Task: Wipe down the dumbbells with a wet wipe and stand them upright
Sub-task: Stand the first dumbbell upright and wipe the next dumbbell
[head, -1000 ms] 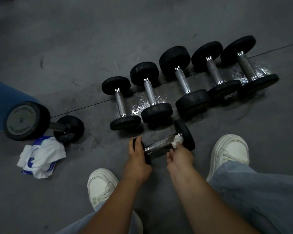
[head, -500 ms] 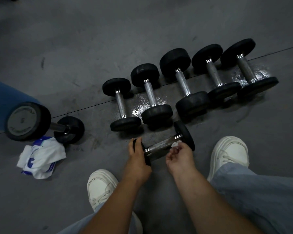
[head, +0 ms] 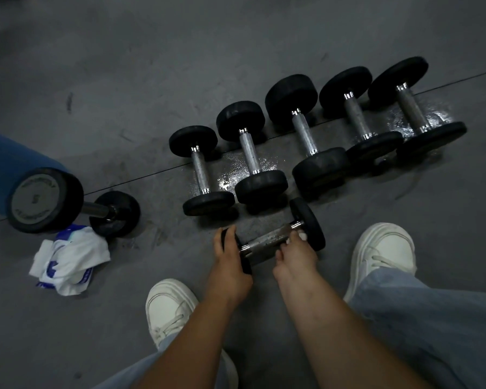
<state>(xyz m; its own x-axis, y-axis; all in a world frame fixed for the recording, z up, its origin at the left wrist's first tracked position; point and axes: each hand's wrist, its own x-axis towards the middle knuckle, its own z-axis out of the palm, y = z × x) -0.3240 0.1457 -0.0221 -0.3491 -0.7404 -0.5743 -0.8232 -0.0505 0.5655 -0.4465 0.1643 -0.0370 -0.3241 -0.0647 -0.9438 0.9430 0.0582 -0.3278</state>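
- Your left hand (head: 230,265), at lower centre of the frame, is clenched round the left black head of the dumbbell (head: 270,240).
- That dumbbell lies on its side on the grey floor (head: 124,80), just above your two hands, with its metal handle slanting up to the right.
- Your right hand (head: 295,256) curls over the handle beside the right head, pinching a wet wipe (head: 302,236) against it. Only a small white bit of the wipe shows.
- A row of five dumbbells (head: 303,134) lies side by side above, running to the upper right, with wet shine on the floor among them.
- At left, a larger dumbbell (head: 45,200) rests with its grey face toward you.
- Below it sits a crumpled white and blue wipe pack (head: 70,259).
- Your white shoes (head: 169,307) stand either side of your forearms.
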